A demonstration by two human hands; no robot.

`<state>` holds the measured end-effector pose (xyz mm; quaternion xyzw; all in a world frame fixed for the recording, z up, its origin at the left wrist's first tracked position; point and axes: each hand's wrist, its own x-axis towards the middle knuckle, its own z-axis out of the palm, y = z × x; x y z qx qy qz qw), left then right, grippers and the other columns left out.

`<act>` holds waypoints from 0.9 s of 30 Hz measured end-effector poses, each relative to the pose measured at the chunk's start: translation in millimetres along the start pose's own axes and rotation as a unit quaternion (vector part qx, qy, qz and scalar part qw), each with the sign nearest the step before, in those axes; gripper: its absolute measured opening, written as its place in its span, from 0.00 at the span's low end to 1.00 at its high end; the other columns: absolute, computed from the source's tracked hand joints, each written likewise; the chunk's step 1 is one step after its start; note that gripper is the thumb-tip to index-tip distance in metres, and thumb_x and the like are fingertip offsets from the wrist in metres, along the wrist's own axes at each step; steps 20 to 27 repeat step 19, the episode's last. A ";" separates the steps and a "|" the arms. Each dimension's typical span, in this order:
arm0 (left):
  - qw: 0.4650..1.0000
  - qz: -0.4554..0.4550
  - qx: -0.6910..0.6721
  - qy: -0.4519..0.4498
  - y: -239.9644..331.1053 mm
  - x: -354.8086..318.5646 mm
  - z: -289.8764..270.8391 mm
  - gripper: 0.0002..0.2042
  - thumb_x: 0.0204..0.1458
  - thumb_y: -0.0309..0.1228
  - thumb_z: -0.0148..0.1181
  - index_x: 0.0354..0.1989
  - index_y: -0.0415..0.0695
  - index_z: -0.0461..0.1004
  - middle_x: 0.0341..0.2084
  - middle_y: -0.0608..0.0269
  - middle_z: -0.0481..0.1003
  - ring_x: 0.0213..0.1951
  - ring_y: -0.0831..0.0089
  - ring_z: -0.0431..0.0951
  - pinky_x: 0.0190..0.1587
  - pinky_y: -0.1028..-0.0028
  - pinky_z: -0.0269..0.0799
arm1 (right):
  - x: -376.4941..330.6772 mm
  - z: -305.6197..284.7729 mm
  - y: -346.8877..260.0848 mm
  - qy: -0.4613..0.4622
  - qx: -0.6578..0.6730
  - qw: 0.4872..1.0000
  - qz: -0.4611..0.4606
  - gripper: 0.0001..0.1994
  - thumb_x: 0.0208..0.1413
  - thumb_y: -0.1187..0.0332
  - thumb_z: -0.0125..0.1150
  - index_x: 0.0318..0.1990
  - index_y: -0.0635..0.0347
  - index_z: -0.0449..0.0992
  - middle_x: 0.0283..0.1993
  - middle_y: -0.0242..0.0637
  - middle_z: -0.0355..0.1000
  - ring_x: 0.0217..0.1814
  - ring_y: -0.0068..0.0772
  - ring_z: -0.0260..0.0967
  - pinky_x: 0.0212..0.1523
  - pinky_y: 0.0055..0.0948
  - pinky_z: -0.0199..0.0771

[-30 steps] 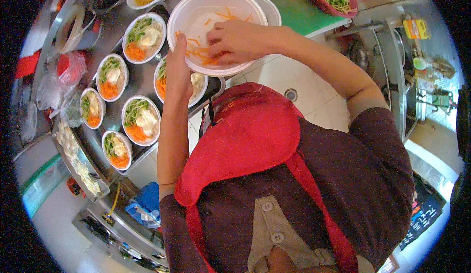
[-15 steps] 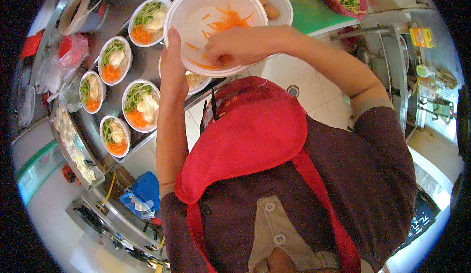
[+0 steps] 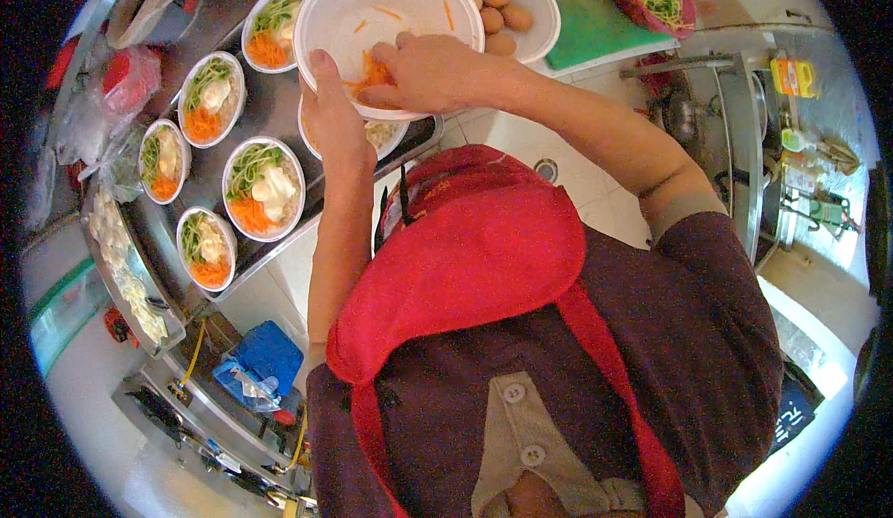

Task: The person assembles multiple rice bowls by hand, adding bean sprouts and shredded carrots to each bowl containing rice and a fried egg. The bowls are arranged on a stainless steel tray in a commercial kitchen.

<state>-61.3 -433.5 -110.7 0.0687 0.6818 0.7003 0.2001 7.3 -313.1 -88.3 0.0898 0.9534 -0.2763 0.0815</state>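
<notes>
My left hand (image 3: 339, 118) is closed on the near left rim of a large white bowl (image 3: 327, 11), thumb over the edge, and holds it tilted above a tray. Inside the bowl, my right hand (image 3: 433, 73) has its fingers curled around a clump of shredded carrot (image 3: 374, 76). A few loose shreds lie on the bowl's inner wall. Beneath, a white food bowl (image 3: 383, 135) shows only in part, hidden by the large bowl and my left hand. Nearby, a filled bowl (image 3: 265, 189) holds green sprouts, carrot shreds and a creamy white topping.
Several similar filled bowls (image 3: 211, 99) stand on the dark metal tray (image 3: 206, 183). At the back right are a white bowl (image 3: 555, 20) of brown eggs (image 3: 516, 18), a green board (image 3: 595, 33) and a pink basket (image 3: 688, 16) of sprouts. Clear plastic bags (image 3: 84, 132) lie left.
The large bowl has moved left and slightly away, uncovering more of the eggs. My right hand has drawn the scattered carrot shreds into a clump at the near side.
</notes>
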 end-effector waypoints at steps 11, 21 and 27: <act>0.993 -0.081 -0.076 -0.027 -3.8 2.7 -9.5 0.28 0.58 0.49 0.43 0.56 0.38 0.59 0.47 0.52 0.68 0.45 0.65 0.71 0.47 0.69 0.67 | 24.3 31.6 -5.2 -0.062 0.226 0.968 -0.085 0.23 0.57 0.53 0.37 0.41 0.64 0.71 0.38 0.52 0.71 0.41 0.51 0.69 0.43 0.40 0.67; 0.983 -0.155 -0.088 -0.041 -4.8 11.0 -17.3 0.30 0.54 0.53 0.46 0.54 0.39 0.62 0.43 0.53 0.71 0.44 0.62 0.74 0.45 0.63 0.71 | 26.2 19.7 -3.0 -0.092 0.321 0.936 -0.108 0.25 0.54 0.47 0.41 0.42 0.61 0.73 0.39 0.49 0.74 0.41 0.43 0.72 0.46 0.42 0.66; 0.983 -0.155 -0.088 -0.041 -4.8 11.0 -17.3 0.30 0.54 0.53 0.46 0.54 0.39 0.62 0.43 0.53 0.71 0.44 0.62 0.74 0.45 0.63 0.71 | 26.2 19.7 -3.0 -0.092 0.321 0.936 -0.108 0.25 0.54 0.47 0.41 0.42 0.61 0.73 0.39 0.49 0.74 0.41 0.43 0.72 0.46 0.42 0.66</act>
